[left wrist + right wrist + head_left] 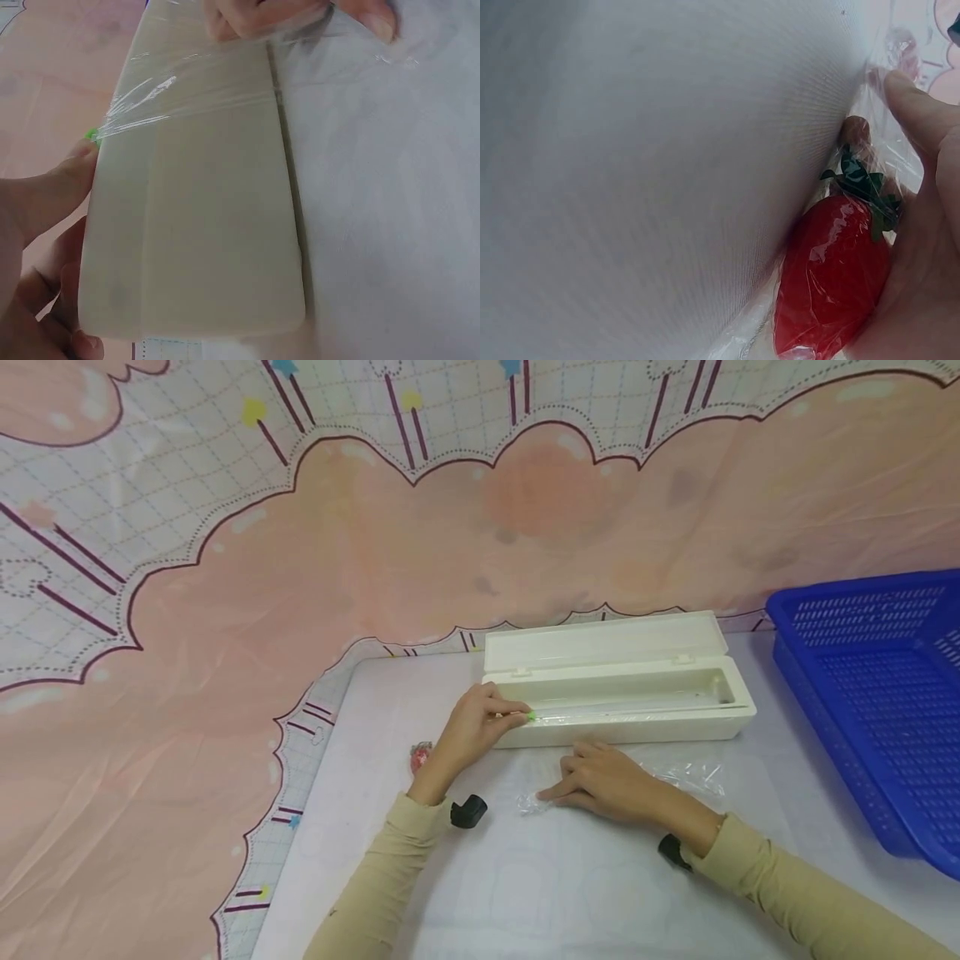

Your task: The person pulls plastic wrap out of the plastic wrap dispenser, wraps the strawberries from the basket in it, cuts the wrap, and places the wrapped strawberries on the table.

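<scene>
A long white cling film dispenser [622, 731] lies with its lid raised. At its left end my left hand [472, 727] pinches a small green slider [531, 716] on the front edge; the thumb touches it in the left wrist view, with the other fingers behind the box. Clear cling film [322, 64] stretches from the box to my right hand [611, 785], whose fingers and thumb pinch it low over the table. Under that hand, a red strawberry [832, 274] with green leaves lies covered in film; the hand hides it in the head view.
A blue perforated basket [862, 718] stands at the right. Beside the left wrist lies a small red film-wrapped thing [420, 756]. White cloth [585, 893] covers the table, and a patterned pink curtain [420, 568] hangs behind.
</scene>
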{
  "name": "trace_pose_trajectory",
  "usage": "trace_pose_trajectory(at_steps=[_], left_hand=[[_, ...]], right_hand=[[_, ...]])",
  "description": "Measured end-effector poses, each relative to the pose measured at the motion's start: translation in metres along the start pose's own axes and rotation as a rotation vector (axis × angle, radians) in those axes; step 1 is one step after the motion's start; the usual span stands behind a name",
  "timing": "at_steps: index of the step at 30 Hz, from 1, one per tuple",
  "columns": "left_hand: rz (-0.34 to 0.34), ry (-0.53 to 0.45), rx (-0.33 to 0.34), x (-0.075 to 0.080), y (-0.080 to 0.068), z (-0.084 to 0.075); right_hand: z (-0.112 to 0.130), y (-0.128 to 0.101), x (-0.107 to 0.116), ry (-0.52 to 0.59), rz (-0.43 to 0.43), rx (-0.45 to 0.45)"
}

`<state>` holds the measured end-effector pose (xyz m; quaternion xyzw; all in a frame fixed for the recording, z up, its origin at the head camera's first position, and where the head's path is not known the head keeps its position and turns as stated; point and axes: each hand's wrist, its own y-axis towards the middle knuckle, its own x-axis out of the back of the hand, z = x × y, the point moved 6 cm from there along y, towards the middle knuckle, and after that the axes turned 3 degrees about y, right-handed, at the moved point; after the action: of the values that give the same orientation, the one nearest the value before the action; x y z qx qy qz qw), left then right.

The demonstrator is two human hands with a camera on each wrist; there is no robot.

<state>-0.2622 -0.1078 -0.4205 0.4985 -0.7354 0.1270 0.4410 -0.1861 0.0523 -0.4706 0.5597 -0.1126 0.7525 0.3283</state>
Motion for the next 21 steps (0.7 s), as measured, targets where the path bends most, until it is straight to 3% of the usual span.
trace_pose_trajectory(at_steps=[5, 15, 21], left_hand=[[0.004, 0.002, 0.005, -0.002, 0.003, 0.000], [-0.058, 0.065, -0.005, -0.006, 0.005, -0.008], [-0.039, 0.000, 0.000, -0.007, 0.005, -0.010]], right_hand=[[-0.001, 0.000, -0.001, 0.017, 0.008, -0.014], [-0.002, 0.000, -0.002, 0.045, 0.034, -0.046], [-0.003, 0.000, -0.002, 0.038, 0.016, -0.030]])
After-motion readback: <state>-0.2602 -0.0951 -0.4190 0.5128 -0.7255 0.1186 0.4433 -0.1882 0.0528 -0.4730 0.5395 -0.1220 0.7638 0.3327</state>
